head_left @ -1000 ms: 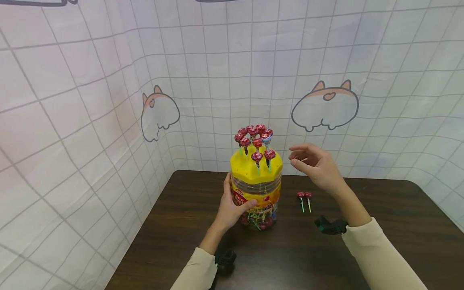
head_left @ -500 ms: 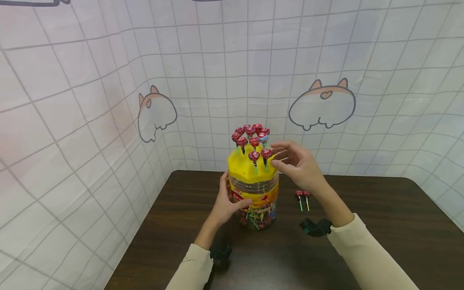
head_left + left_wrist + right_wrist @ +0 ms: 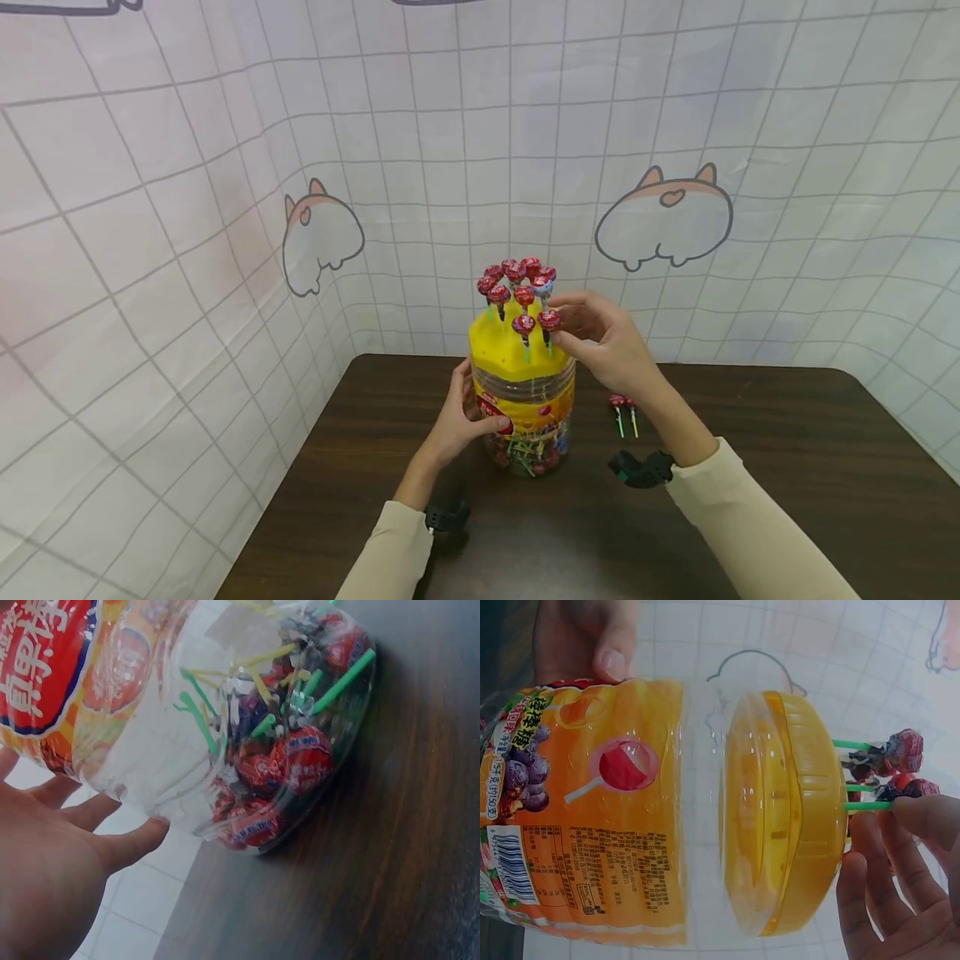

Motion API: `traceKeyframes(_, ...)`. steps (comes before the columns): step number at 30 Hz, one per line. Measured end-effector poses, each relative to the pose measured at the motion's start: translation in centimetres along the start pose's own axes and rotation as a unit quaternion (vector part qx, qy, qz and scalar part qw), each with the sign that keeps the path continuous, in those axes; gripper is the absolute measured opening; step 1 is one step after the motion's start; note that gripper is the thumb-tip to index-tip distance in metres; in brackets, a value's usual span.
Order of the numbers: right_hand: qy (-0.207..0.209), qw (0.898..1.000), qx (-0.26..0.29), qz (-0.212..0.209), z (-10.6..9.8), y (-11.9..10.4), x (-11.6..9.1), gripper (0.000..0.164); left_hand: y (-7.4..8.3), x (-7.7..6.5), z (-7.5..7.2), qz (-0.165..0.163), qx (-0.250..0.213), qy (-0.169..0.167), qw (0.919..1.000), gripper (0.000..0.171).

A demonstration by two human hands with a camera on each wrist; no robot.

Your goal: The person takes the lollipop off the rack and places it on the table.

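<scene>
A clear plastic candy jar (image 3: 525,392) with a yellow lid (image 3: 498,350) stands on the table, tilted slightly. Several red-wrapped lollipops stick up from holes in the lid. My left hand (image 3: 450,425) holds the jar's left side, thumb across the label and fingers around the back. At the lid's right front edge, my right hand (image 3: 611,346) pinches a lollipop (image 3: 550,320) near its wrapped head. In the right wrist view the thumb lies against that lollipop (image 3: 885,790), its green stick still in the lid; the grip behind is partly hidden.
Two loose lollipops (image 3: 624,403) lie on the dark wooden table (image 3: 720,433), right of the jar, beside my right forearm. More lollipops (image 3: 300,757) fill the jar's bottom. A white grid-patterned curtain (image 3: 450,167) hangs behind and at the left.
My right hand has moved left from beside the jar to the lollipop at the lid's right front edge. My left hand stays on the jar; its thumb has slid slightly left.
</scene>
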State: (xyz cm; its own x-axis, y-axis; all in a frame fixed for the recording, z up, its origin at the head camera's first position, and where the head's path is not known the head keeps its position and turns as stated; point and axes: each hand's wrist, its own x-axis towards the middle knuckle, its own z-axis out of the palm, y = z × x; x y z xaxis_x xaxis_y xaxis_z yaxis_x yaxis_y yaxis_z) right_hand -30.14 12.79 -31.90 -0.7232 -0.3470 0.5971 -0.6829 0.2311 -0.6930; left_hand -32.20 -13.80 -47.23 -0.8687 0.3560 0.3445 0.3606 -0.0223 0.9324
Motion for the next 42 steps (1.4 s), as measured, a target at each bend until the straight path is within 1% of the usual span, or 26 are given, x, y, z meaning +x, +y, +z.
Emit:
traceKeyframes(6,-0.004,1.0,0.012,0.006,0.2,0.0,-0.1,0.038,-0.4,0.0,0.0,-0.003,-0.023,-0.006,0.9997,0.1)
traceKeyframes(13,0.003,1.0,0.006,0.005,0.3,0.0,-0.1,0.037,-0.7,-0.1,0.1,-0.013,-0.038,-0.005,0.9992,0.101)
traceKeyframes(17,0.017,1.0,0.009,-0.01,0.5,0.0,-0.1,0.036,-0.8,-0.1,0.2,-0.008,-0.038,-0.006,0.9992,0.1)
traceKeyframes(21,0.036,0.999,0.027,-0.023,0.6,-0.2,0.0,0.038,-0.8,-0.1,0.2,-0.004,-0.035,-0.004,0.9994,0.1)
traceKeyframes(28,0.07,0.996,0.053,-0.032,-0.1,-0.8,-0.1,0.039,-1.0,-0.1,0.2,-0.004,-0.034,-0.006,0.9994,0.1)
traceKeyframes(32,0.093,0.992,0.066,-0.045,-0.8,-0.5,-0.6,0.039,-1.0,-0.1,0.3,-0.005,-0.034,-0.006,0.9994,0.1)
traceKeyframes(36,0.112,0.988,0.094,-0.053,-1.2,0.1,-1.8,0.039,-1.0,-0.1,0.3,-0.011,-0.035,-0.002,0.9993,0.1)
traceKeyframes(42,0.151,0.976,0.153,-0.032,-1.7,1.2,-3.9,0.037,-0.7,-0.1,0.3,-0.018,-0.038,0.004,0.9991,0.101)
